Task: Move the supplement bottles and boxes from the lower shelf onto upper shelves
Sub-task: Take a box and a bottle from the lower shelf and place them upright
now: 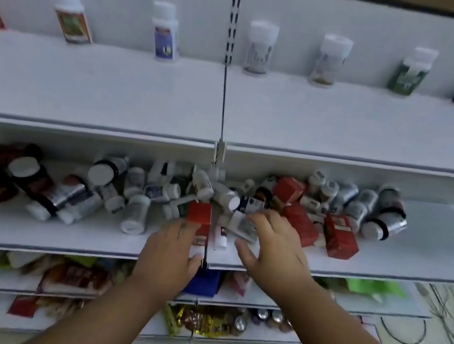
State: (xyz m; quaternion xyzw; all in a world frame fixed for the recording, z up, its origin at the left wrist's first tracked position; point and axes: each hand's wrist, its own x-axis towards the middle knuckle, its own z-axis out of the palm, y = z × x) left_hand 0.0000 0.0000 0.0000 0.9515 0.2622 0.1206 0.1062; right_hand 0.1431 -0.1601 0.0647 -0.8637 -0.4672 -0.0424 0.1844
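Upper shelf point(100, 87): five bottles point(260, 49), upright.

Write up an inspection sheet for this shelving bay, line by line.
Surface: white lower shelf, heaped at the middle; upper shelf mostly bare.
Job's things: jumbled bottle pile and red boxes below; six bottles stand upright along the upper shelf's back.
Clutter: snack packets on bottom shelves.
Hands: left hand grips a red-and-white box; right hand open over a small flat box.
Cables: loose cables on the floor, right.
Surroundings: slotted upright between bays.
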